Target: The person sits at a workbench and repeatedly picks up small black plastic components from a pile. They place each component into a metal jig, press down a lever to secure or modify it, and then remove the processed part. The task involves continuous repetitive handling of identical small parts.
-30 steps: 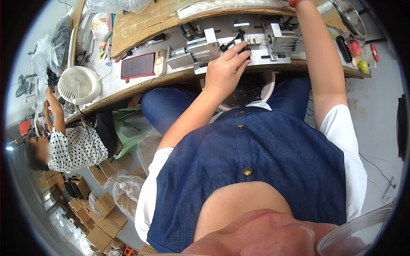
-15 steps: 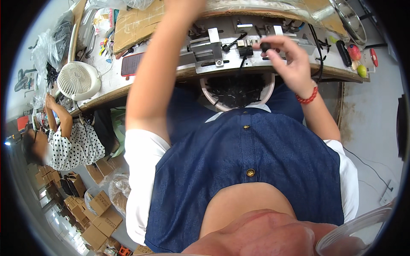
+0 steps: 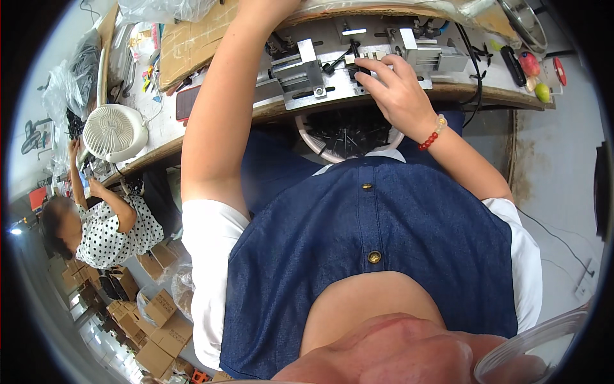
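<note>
A grey metal fixture [image 3: 307, 77] with clamps and levers is bolted to the workbench edge. My right hand [image 3: 393, 86], with a red bead bracelet at the wrist, lies on the fixture's middle, fingertips bent down and closed on a small black part [image 3: 358, 69]. My left forearm [image 3: 224, 109] reaches up past the fixture and leaves the picture at the top edge, so my left hand is hidden. A white round bowl [image 3: 313, 148] holding several thin black parts sits below the bench edge, at my lap.
On the bench to the left are a small white fan [image 3: 115, 131], a dark red phone [image 3: 187, 102] and a cardboard sheet [image 3: 192, 38]. Red and green round items [image 3: 536, 77] lie at the right end. A person in a dotted top [image 3: 109, 230] sits at left, above cardboard boxes [image 3: 153, 320].
My left arm swung up from the fixture's middle and out past the top edge. My right hand came down from the far side and settled on the fixture's centre.
</note>
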`<act>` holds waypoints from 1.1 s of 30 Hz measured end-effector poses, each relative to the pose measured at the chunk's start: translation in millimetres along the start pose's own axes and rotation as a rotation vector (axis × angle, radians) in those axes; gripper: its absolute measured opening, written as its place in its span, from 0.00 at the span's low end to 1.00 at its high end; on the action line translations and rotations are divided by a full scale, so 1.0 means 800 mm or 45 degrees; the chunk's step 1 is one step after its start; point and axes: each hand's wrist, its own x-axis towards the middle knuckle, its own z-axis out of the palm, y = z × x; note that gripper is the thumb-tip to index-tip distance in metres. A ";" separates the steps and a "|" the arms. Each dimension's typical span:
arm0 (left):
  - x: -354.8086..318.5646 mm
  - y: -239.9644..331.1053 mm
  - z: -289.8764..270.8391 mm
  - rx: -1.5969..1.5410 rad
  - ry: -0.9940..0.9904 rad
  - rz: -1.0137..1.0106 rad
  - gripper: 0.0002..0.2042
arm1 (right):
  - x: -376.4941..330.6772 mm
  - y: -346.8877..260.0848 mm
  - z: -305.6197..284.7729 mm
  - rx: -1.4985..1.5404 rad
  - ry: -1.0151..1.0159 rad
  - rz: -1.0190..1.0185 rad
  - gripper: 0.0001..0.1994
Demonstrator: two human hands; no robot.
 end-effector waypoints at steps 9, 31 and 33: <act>0.035 -0.033 -0.003 -0.707 0.061 -0.459 0.13 | 0.012 0.004 -0.019 0.123 -0.043 0.035 0.16; -0.129 0.046 -0.008 -0.910 0.282 -0.189 0.13 | 0.132 0.144 -0.069 0.313 0.297 0.366 0.08; -0.163 0.064 0.015 -0.496 0.187 0.062 0.11 | 0.123 0.126 -0.080 0.427 0.386 0.345 0.07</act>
